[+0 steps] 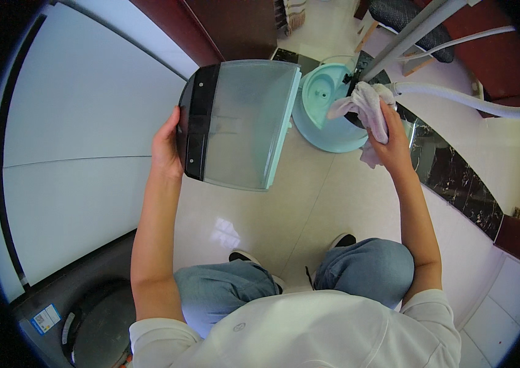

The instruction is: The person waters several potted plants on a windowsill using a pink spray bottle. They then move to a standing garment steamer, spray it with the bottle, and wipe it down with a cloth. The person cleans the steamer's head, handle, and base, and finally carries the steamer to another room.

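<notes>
A translucent teal plastic bin (246,124) with a dark end panel is held up in front of me. My left hand (167,145) grips it by that dark end, at the left. On the right, my right hand (391,140) is closed around a crumpled pale cloth (365,106), apart from the bin. Beneath and beyond the cloth, on the floor, stands a round light-blue basin or bucket (329,142) with a teal insert (324,89); the cloth hides part of it.
White cabinet or appliance doors (76,115) line the left. A grey pole (407,41) and a white hose (462,99) are at upper right. Below left sits a dark appliance with a round lid (103,322). A black marble strip (448,175) crosses the tiled floor (296,202).
</notes>
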Demonstrator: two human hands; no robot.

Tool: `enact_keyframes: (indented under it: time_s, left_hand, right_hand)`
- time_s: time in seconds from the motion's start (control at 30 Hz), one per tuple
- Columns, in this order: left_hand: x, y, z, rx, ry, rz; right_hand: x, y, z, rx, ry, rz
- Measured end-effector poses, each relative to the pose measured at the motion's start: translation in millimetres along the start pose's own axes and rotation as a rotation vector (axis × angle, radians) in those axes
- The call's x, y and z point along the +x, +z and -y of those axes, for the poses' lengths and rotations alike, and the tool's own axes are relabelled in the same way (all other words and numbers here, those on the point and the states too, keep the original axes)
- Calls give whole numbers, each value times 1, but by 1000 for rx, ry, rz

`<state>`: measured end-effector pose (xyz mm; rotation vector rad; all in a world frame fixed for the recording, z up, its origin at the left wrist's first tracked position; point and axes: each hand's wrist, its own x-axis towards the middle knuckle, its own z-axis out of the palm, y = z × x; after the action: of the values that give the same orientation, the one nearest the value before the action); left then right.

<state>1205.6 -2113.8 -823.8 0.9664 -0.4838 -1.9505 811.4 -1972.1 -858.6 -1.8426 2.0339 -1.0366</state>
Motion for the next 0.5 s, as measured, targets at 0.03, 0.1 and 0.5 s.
enact_keyframes:
  time_s: [0.03,0.1,0.5]
  left_hand:
    - [1,-1,0,-3,-1,-2]
    - [3,-3,1,-2,-18,9]
    - [2,-2,9,40,-28,-11]
  right_hand:
    - [0,-1,0,-8,-3,7]
    - [1,-2,1,-8,0,9]
    - [-21,-34,-4,592,384,131]
